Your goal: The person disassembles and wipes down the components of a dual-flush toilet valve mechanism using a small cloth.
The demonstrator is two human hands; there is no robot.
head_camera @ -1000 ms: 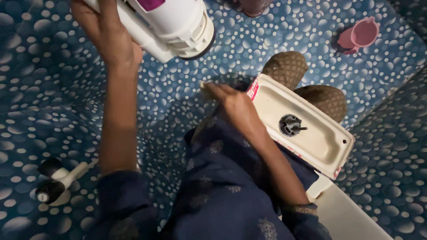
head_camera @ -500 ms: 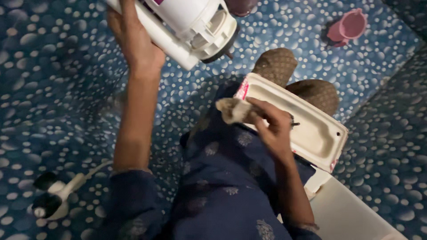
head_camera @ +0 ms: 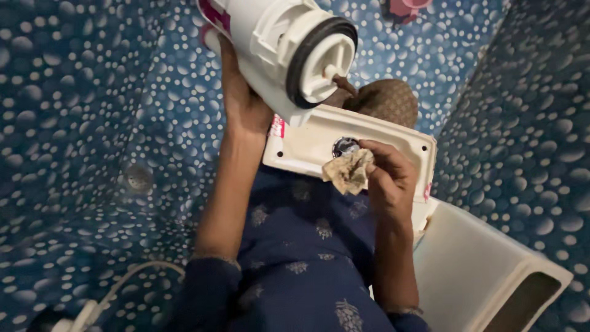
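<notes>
Raised closer to the camera, the white flush valve (head_camera: 289, 52) sits clasped in the left hand (head_camera: 243, 107); the right hand (head_camera: 387, 178) pinches a crumpled rag (head_camera: 349, 172) beside the cistern lid (head_camera: 307, 144) hole.

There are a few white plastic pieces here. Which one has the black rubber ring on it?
The round cylinder part held up in the left hand. The flat lid on the lap and the box at lower right show no ring.
</notes>
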